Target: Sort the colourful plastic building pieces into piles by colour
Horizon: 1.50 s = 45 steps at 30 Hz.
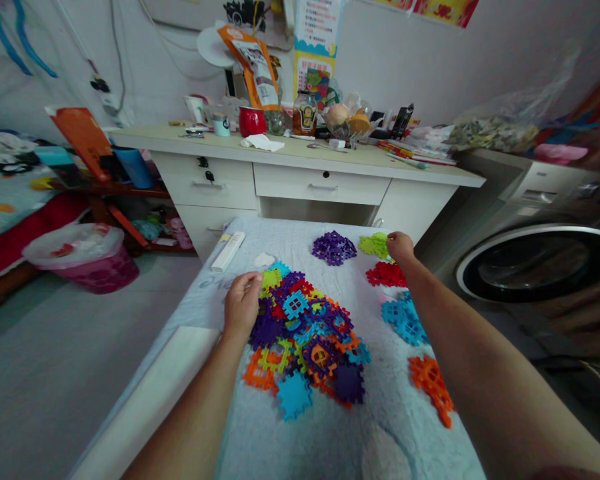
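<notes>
A mixed heap of plastic interlocking tiles (305,333) in purple, blue, orange, red and yellow-green lies on the cloth-covered table (380,373). My left hand (243,301) is at the heap's upper left edge, fingers curled together beside a yellow-green tile (271,280); what they grip is hidden. At the far right, my right hand (401,247) pinches the edge of a yellow-green tile at the small yellow-green pile (374,245). Near it are single-colour piles: purple tiles (334,247), red tiles (386,274), blue tiles (405,319) and orange tiles (431,387).
A long white bar (160,387) runs along the table's left edge, with a small white box (229,251) farther back. Behind stands a white cluttered desk (320,167). A washing machine (540,227) is on the right, a pink bin (87,260) on the left.
</notes>
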Each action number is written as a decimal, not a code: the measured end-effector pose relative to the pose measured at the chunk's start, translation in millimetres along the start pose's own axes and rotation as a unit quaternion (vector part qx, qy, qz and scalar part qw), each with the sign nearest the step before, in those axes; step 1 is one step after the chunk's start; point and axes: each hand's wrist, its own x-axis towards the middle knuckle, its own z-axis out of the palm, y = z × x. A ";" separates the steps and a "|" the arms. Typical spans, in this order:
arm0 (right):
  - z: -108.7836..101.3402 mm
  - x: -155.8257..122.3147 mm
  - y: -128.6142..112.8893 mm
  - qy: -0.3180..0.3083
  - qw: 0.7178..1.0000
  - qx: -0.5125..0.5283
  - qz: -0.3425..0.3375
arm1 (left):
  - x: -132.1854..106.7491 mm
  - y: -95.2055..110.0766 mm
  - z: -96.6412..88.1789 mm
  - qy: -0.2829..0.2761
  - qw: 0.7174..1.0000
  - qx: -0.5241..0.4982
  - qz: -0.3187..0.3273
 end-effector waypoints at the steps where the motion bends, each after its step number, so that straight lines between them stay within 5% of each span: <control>1: -1.0 -1.9 -0.5 -0.003 1.000 0.004 -0.002 | 0.0 0.3 0.1 -0.001 1.000 -0.001 -0.002; 11: -12.6 -48.6 -38.8 -0.020 0.989 0.121 -0.084 | -1.8 5.9 -0.8 -0.009 1.000 -0.001 -0.011; 14: -14.0 -83.0 -61.5 -0.107 0.963 0.203 -0.141 | -0.9 4.3 0.1 -0.010 1.000 -0.001 -0.010; 18: -12.4 -135.9 -87.4 -0.299 0.891 0.229 -0.253 | 0.0 2.9 1.0 -0.012 1.000 -0.001 -0.007; 24: 4.8 -188.2 -109.5 -0.305 0.890 0.155 -0.302 | -0.3 3.7 -0.5 -0.016 1.000 0.003 -0.006; 30: 24.2 -198.0 -112.3 -0.262 0.907 0.217 -0.246 | -0.7 4.9 -0.9 -0.018 1.000 0.008 -0.004; 36: 18.1 -187.2 -104.5 -0.248 0.893 0.309 -0.212 | -0.6 5.2 0.0 -0.017 1.000 0.004 -0.003; 41: -3.2 -184.0 -100.5 -0.254 0.892 0.269 -0.261 | -1.1 6.9 -1.0 -0.021 1.000 0.013 0.002; 45: -19.2 -186.8 -99.5 -0.330 0.862 0.211 -0.320 | -1.7 7.9 -1.6 -0.023 1.000 0.016 0.003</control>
